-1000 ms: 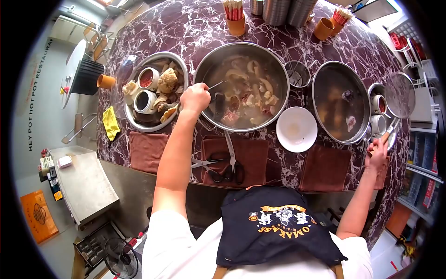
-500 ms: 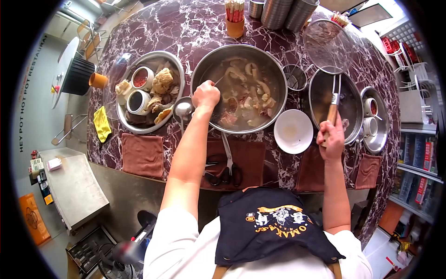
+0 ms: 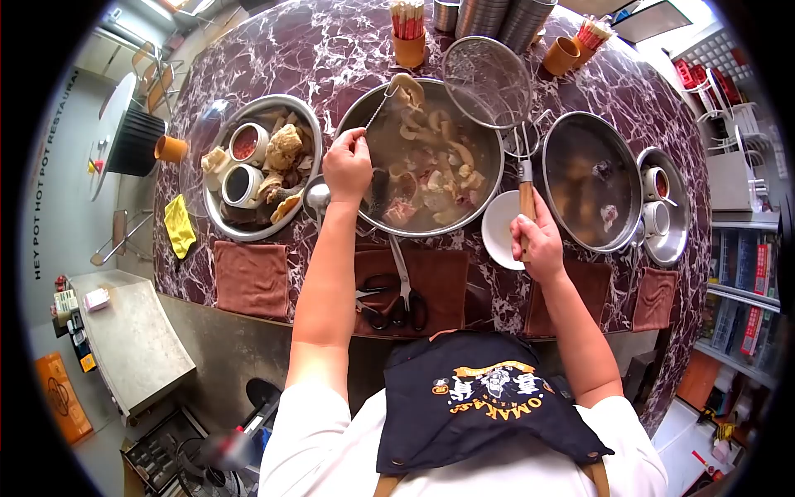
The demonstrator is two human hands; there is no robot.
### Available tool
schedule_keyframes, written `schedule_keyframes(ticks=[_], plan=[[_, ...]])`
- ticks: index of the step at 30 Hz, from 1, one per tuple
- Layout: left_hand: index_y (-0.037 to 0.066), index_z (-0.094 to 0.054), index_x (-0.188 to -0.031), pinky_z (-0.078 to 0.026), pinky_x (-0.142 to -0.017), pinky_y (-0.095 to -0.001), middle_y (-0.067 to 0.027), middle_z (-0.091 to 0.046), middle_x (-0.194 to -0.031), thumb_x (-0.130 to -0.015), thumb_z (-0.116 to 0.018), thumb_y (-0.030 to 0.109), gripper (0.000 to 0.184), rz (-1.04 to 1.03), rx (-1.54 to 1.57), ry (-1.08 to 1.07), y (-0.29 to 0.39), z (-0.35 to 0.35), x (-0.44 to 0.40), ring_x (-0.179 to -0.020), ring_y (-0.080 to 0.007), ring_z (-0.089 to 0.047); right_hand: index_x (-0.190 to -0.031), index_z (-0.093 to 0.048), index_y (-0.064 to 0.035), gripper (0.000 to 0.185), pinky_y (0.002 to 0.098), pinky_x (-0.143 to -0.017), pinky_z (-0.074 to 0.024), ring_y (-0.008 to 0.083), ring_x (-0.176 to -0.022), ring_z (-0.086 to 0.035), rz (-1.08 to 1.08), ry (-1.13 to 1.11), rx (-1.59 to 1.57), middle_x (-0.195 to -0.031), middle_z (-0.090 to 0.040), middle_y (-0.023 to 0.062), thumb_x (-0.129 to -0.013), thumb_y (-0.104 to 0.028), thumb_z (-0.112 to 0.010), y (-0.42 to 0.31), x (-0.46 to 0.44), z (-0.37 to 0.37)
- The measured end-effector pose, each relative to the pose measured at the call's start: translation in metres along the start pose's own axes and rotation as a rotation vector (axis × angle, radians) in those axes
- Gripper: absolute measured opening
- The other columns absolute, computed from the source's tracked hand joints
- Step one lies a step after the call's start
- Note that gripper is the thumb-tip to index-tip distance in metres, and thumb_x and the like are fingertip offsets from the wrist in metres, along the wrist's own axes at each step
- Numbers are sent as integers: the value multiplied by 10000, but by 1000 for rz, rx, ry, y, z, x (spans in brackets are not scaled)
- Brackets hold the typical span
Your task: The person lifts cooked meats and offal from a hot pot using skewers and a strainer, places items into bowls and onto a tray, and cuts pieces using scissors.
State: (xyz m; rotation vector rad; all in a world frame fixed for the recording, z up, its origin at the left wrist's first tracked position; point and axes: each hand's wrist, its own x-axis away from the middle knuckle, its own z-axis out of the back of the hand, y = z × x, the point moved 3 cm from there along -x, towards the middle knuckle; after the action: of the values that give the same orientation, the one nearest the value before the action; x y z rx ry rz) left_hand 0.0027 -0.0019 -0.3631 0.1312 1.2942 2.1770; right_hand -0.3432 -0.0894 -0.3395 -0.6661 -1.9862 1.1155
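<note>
The dark marbled surface [image 3: 331,50] spreads before me, and the wide metal pot [image 3: 451,231] stands near its middle, left of a smaller pot [image 3: 596,248]. My right hand [image 3: 542,238] is closed around the wooden handle of the mesh strainer [image 3: 486,83], over the right side of the white bowl [image 3: 497,228]; the mesh hangs across the wide pot's far right rim. My left hand [image 3: 348,170], fingers curled in, grips a thin twisted hook [image 3: 380,111] by that pot's left rim. At the hook's tip, by the far rim, is a curved pale piece of food [image 3: 407,86]; I cannot tell whether it touches the metal.

My left arm [image 3: 323,306] reaches nearly straight over the surface's near edge. My right arm [image 3: 584,327] bends at the elbow, forearm slanting inward over that same edge.

On the wall [image 3: 74,219] beyond the surface's left edge, dark capitals read HEY POT HOT POT RESTAURAN, the end cut off. On my dark apron [image 3: 497,427], gold letters begin OMAKA.
</note>
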Motion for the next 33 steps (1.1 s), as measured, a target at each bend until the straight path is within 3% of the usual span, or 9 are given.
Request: schedule_keyframes(ticks=[2, 4, 8, 9, 11, 15, 22, 27, 33], plan=[[82, -714, -1002, -500, -646, -348, -125, -699, -832, -873, -592, 166, 196, -10, 12, -7, 4, 2, -2, -674, -264, -660, -1528, -151, -85, 656, 233, -421, -398, 112, -462, -482, -35, -44, -18, -744, -539, 55, -951, -74, -462, 2, -1, -4], [41, -704, -1026, -404, -525, -240, 9, -643, -702, -918, -589, 126, 180, -58, 81, -5, 10, 3, -1, -554, -66, -509, -1528, -152, -83, 655, 234, -418, -394, 112, -461, -482, -40, -48, -29, -742, -537, 54, -951, -75, -463, 2, 0, -5], [33, -700, -1024, -378, -515, -228, 20, -603, -683, -916, -594, 120, 175, -80, 82, -93, 31, 4, 20, -552, -54, -477, -1527, -154, -81, 659, 234, -415, -395, 108, -459, -479, -5, -27, -24, -737, -533, 52, -947, -73, -466, -9, 8, 5], [49, -706, -997, -485, -607, -304, -101, -677, -764, -878, -606, 127, 174, -44, 64, -137, 42, 5, 29, -634, -183, -636, -1527, -153, -80, 660, 233, -416, -398, 107, -459, -479, 25, -7, -11, -736, -532, 52, -946, -71, -466, -13, 10, 10], [37, -705, -989, -488, -609, -304, -103, -677, -781, -875, -609, 109, 165, -75, 115, -195, 49, -2, 51, -634, -176, -633, -1527, -150, -77, 657, 231, -426, -411, 107, -466, -477, 58, 6, -15, -749, -536, 57, -949, -60, -461, -23, 14, 24], [32, -704, -975, -523, -675, -320, -133, -691, -872, -839, -608, 66, 170, -129, 177, -350, 66, -22, 107, -727, -244, -667, -1525, -150, -71, 642, 227, -455, -428, 103, -489, -473, 87, 41, -21, -761, -532, 61, -953, -47, -439, -37, 24, 45], [98, -695, -893, -520, -631, -393, -85, -664, -823, -817, -631, 120, 101, -371, -103, -548, 76, -58, 182, -745, -319, -647, -1516, -191, -62, 623, 221, -456, -431, 99, -495, -481, 93, 56, -58, -751, -520, 60, -947, -61, -445, -28, 40, 66], [119, -700, -896, -537, -646, -384, -78, -675, -850, -816, -625, 138, 112, -425, -293, -578, 81, -28, 163, -763, -303, -660, -1518, -182, -61, 634, 219, -453, -427, 99, -488, -473, 61, 40, -47, -748, -517, 58, -942, -58, -446, -26, 44, 67], [120, -717, -929, -540, -729, -418, -114, -701, -938, -833, -568, 180, 187, -217, -541, -374, 29, -5, 55, -866, -322, -669, -1524, -159, -61, 654, 220, -441, -422, 103, -482, -463, 41, 38, -29, -750, -514, 61, -935, -53, -443, -25, 51, 60]])
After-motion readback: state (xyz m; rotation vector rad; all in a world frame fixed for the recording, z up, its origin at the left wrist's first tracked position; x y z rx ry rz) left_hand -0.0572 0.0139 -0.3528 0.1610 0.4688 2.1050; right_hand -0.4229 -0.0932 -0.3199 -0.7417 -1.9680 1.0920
